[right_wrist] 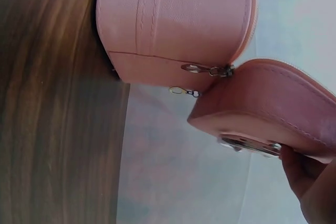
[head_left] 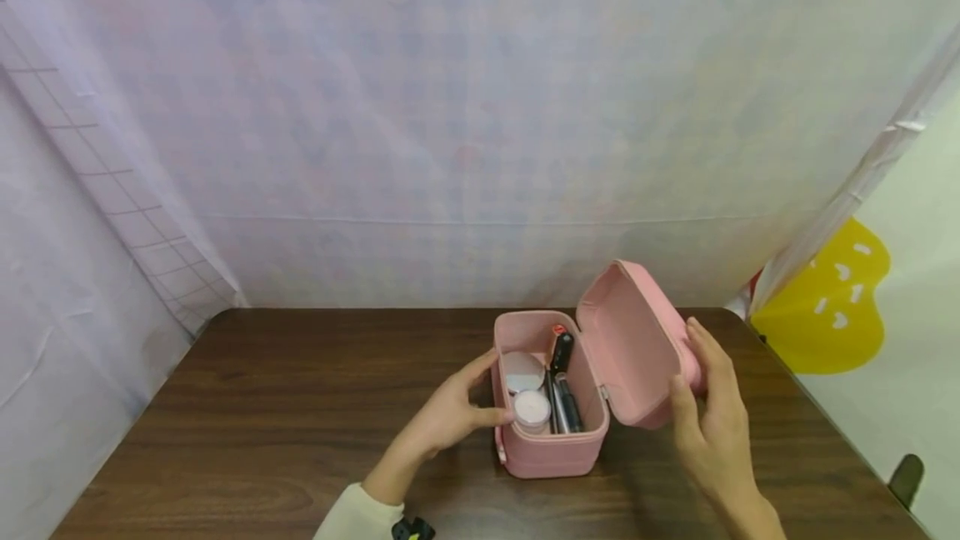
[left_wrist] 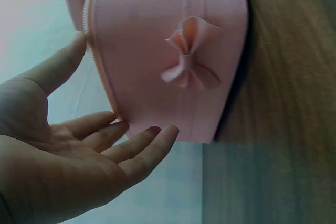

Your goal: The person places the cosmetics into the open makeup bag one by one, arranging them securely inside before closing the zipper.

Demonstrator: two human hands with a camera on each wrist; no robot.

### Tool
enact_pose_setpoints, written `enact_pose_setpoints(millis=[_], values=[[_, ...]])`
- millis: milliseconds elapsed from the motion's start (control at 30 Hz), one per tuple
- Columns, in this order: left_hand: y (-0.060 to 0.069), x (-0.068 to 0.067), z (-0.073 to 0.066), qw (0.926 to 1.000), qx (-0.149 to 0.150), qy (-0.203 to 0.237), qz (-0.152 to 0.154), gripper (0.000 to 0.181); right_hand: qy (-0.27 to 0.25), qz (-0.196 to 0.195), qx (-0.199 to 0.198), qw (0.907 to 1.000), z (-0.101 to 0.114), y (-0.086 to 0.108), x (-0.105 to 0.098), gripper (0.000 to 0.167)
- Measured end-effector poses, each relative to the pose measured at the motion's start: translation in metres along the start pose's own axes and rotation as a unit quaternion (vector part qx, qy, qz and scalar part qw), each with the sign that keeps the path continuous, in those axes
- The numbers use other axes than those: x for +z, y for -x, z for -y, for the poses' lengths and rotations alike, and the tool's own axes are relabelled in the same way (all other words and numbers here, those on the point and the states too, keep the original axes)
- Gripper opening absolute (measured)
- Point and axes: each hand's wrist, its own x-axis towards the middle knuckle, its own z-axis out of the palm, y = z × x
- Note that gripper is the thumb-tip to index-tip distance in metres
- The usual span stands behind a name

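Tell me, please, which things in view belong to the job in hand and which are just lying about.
Probably in the job:
pink case, touched by left fingers
its open lid, gripped by right fingers
jar and dark tube inside

Seemingly incidental:
yellow patterned piece, right
pale curtain behind
dark rounded object, lower right

Looking like a curtained-off nook (head_left: 465, 132), without revealing the wider building; showing a pale, faintly checked curtain (head_left: 405, 257) hanging behind the far edge of the wooden table (head_left: 300, 407), grid-lined sheeting (head_left: 138, 219) near its far left corner, and a yellow patch (head_left: 840, 307) beside its far right corner.
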Motion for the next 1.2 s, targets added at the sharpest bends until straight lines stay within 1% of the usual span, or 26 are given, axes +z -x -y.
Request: enact_pose_setpoints(millis=[100,200,333,433,533,633,700,833,933,1000,1100,1200], values=[[0.0,0.001,0.003,0.9998,0.001,0.02,0.003,0.082,-0.026,0.004,0.005,0.9996,0.01,-0.002,0.002,0.043],[0.0,0.0,0.005,0.9997,0.003,0.025,0.0,0.082,-0.059,0.016,0.015,0.998,0.013,-0.001,0.004,0.044],[-0.001,0.0,0.006,0.9999,0.012,0.005,-0.003,0.082,-0.098,0.041,0.028,0.994,0.012,0.003,0.006,0.047],[-0.001,-0.001,0.003,0.9996,0.027,-0.011,-0.004,0.081,-0.114,0.066,0.034,0.9908,0.011,0.004,0.009,0.05],[0.001,0.0,-0.003,0.9984,0.051,-0.017,-0.015,0.082,-0.104,0.084,0.034,0.9905,0.013,0.004,0.012,0.05],[0.003,0.004,-0.011,0.9962,0.076,-0.026,-0.033,0.085,-0.093,0.092,0.037,0.9907,0.014,0.007,0.017,0.05],[0.005,0.007,-0.016,0.9944,0.09,-0.034,-0.043,0.087,-0.09,0.093,0.039,0.9909,0.014,0.01,0.02,0.049],[0.009,0.009,-0.022,0.9915,0.112,-0.042,-0.051,0.086,-0.082,0.086,0.049,0.9917,0.01,0.017,0.027,0.048],[0.01,0.009,-0.023,0.9908,0.116,-0.042,-0.055,0.085,-0.069,0.087,0.061,0.9919,0.003,0.024,0.031,0.049],[0.01,0.008,-0.024,0.9908,0.117,-0.038,-0.057,0.084,-0.062,0.09,0.057,0.9923,-0.004,0.029,0.034,0.047],[0.009,0.006,-0.023,0.9913,0.116,-0.029,-0.055,0.083,-0.055,0.096,0.039,0.9932,-0.013,0.034,0.038,0.044],[0.008,0.004,-0.021,0.9916,0.115,-0.028,-0.051,0.084,-0.035,0.097,0.008,0.9946,-0.018,0.036,0.042,0.042]])
